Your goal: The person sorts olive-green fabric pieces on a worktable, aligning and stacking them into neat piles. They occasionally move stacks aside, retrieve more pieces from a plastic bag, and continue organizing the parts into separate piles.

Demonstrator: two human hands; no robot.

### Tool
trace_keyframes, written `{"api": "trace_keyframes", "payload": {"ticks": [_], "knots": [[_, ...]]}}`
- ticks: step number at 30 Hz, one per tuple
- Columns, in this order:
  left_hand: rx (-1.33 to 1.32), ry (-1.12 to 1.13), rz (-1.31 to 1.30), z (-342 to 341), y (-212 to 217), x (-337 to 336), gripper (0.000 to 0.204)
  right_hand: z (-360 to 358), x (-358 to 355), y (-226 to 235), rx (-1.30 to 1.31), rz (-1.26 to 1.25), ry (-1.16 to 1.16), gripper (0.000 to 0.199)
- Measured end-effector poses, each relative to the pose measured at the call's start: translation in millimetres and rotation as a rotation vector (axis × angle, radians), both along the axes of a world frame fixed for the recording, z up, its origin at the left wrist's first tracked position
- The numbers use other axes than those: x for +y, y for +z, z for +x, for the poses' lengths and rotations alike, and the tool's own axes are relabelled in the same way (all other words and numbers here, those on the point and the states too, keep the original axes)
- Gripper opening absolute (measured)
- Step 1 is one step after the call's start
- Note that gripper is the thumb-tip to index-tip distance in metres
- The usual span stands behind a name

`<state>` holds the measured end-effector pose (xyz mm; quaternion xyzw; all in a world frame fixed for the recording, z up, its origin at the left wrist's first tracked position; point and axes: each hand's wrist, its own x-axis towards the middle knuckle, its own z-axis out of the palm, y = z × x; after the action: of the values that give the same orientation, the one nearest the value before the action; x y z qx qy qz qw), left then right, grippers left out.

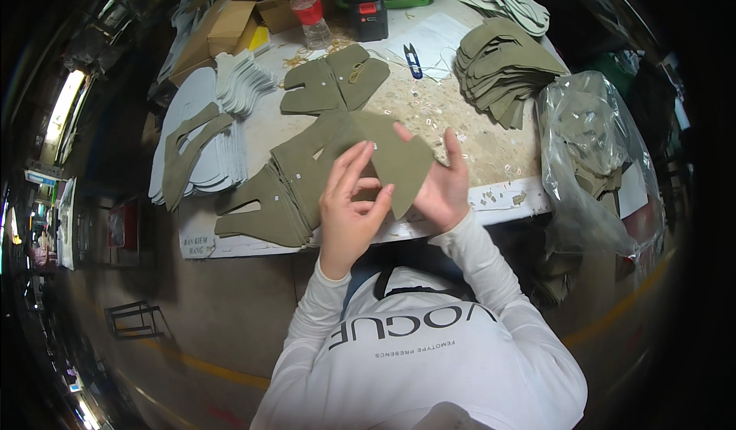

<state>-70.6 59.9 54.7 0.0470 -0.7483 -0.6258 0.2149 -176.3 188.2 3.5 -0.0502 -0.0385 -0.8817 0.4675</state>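
Between my two hands, above the near edge of the table, is a limp olive shoe-upper piece (410, 165), partly blurred. My left hand (346, 211) is at its left side, thumb and fingers curled in at the piece. Palm up, my right hand (445, 188) bears the piece from behind; one finger points up beside it and another fingertip shows at its upper edge. Just left of my left hand lies a stack of olive shoe-upper pieces (264, 207) with small white tags. Behind it, more olive pieces (335, 81) lie flat with a loop of tan string on top.
Pale grey cut pieces (203, 146) are stacked at left. Blue thread snips (412, 62), a bottle (308, 14) and a power-tool battery (370, 20) stand or lie farther back. Another olive stack (506, 65) is at right, beside a clear plastic bag (586, 131). Small scraps litter the table (491, 150).
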Motion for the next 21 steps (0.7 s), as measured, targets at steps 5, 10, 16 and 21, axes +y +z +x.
{"api": "trace_keyframes", "payload": {"ticks": [5, 10, 16, 21], "knots": [[-0.086, -0.164, 0.077, -21, -33, 23, 0.059, -29, 49, -9, -0.217, 0.041, -0.28, 0.064], [-0.255, -0.29, 0.127, -40, -63, 36, 0.056, -49, 97, -21, 0.004, 0.26, -0.454, 0.06], [-0.237, -0.172, -0.072, -24, -52, 30, 0.047, -56, 128, -15, 0.158, 0.488, -0.657, 0.059], [-0.114, 0.182, -0.344, 19, -22, -36, 0.02, -35, 122, 1, 0.679, 1.178, -1.046, 0.043]]}}
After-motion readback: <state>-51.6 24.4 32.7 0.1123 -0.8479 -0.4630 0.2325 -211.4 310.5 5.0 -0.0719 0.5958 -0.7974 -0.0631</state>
